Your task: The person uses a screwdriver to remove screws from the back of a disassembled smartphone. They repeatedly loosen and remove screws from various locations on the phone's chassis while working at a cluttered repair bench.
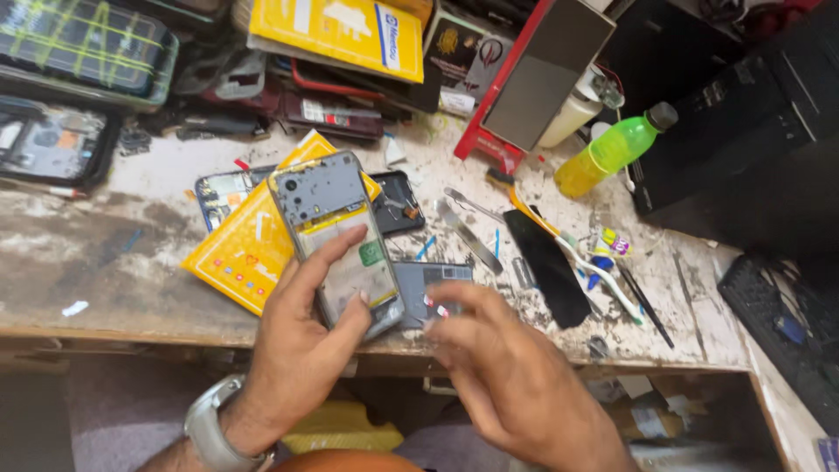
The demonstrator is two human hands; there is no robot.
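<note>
The left hand (306,336) has the opened smartphone (336,236) up off the table (114,262), back cover gone, innards facing us: grey frame at the top, pale battery with a yellow strip and a small green tag below. The grip is closed around the lower half, thumb lying across the battery, fingers curled behind the right edge. The phone tilts with its top toward eleven o'clock, over the front edge of the table.

The right hand (507,371) hovers just at four o'clock from the phone, fingers loosely bunched and blurred; I cannot tell whether it pinches anything. Right behind its fingertips a grey back cover (433,284) lies flat on the table.

That phone looks light, thin and stiff, but bare like this it is delicate, I reckon: exposed board, a battery that should not be squeezed or bent. The safe hold seems to be the frame's long edges, not the middle.

At nine o'clock from the phone sits a yellow packet (240,253), with a second opened phone (223,192) peeking out above it. At three o'clock lie metal pry tools (468,232), a black strip (546,262) and a toothbrush (594,275); farther toward two o'clock, a green bottle (612,150).
</note>
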